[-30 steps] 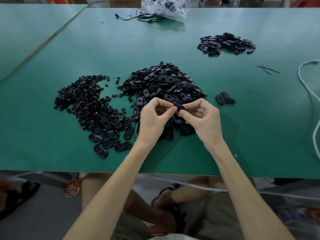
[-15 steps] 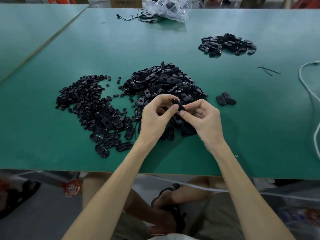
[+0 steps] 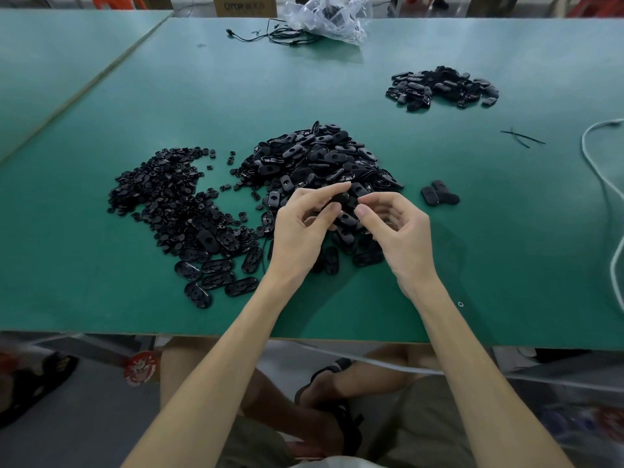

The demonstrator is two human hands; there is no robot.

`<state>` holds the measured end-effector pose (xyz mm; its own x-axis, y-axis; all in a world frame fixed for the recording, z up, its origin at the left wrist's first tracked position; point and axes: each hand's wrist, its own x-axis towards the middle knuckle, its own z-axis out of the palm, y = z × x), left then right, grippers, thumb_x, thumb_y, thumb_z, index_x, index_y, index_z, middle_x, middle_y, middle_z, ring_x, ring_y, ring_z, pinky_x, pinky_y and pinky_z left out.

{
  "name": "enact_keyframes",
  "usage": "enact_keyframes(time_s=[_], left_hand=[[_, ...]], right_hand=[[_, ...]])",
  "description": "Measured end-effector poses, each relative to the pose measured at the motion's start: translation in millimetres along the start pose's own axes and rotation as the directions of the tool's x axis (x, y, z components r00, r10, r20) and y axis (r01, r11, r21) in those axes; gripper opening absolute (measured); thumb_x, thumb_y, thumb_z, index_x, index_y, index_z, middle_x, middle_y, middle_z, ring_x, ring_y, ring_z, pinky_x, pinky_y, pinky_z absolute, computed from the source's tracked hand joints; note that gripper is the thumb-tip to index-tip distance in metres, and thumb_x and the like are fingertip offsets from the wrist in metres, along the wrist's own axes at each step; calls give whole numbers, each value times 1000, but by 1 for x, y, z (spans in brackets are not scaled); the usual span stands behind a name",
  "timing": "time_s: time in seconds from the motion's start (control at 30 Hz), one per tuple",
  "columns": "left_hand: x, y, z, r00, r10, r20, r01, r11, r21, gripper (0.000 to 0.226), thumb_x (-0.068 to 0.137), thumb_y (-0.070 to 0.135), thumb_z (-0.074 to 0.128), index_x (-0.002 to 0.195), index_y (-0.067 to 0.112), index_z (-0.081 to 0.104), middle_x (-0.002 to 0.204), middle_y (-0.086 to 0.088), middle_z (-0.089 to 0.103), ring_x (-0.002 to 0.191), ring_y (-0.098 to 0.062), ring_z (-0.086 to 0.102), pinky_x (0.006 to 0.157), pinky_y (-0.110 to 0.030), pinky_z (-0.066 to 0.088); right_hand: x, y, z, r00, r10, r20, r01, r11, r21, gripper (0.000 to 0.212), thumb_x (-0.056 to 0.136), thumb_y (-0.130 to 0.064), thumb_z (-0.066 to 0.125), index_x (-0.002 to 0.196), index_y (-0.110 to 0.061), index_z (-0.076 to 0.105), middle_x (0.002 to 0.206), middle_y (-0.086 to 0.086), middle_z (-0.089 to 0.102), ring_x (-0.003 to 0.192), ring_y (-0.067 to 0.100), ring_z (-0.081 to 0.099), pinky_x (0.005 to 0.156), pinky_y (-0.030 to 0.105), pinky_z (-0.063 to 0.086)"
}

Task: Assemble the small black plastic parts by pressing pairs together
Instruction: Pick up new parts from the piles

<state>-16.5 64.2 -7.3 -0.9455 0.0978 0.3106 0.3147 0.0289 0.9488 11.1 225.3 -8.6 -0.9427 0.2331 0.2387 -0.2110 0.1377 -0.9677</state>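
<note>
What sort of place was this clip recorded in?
Probably a small factory or workshop assembly bench: a long green worktable holds heaps of small black plastic parts, a smaller pile sits apart, and a cardboard box stands behind.

held part half hidden by left hand, white cable cut by right edge

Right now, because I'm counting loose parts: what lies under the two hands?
The near edge of the oval-parts pile shows beneath the left hand and right hand. Parts directly under the palms are covered.
</note>
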Motion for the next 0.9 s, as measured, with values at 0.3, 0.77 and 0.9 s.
enact_keyframes(time_s=[0.3,0.77,0.9], left_hand=[[-2,0,1,999,0,43,2,998,-59,20,92,-2,74,112,2,76,98,-3,80,89,-15,77,76,-19,58],[-3,0,2,999,-19,46,18,1000,10,20,92,-6,72,108,4,78,96,2,79,85,-11,77,76,-19,58],[-3,0,2,998,-49,39,48,998,28,22,91,-7,70,104,10,77,93,0,79,78,-14,77,76,-24,61]], right_hand=[[0,0,0,1000,11,18,-11,1000,2,7,94,-15,79,98,-19,76,92,-1,79,88,22,76,83,33,61],[0,-1,-1,999,-26,38,25,999,28,15,92,-8,78,100,-20,76,93,-7,78,88,9,72,80,27,59],[0,1,-1,999,-4,44,2,999,35,15,90,-6,80,100,-16,76,92,-4,78,85,11,73,78,25,58]])
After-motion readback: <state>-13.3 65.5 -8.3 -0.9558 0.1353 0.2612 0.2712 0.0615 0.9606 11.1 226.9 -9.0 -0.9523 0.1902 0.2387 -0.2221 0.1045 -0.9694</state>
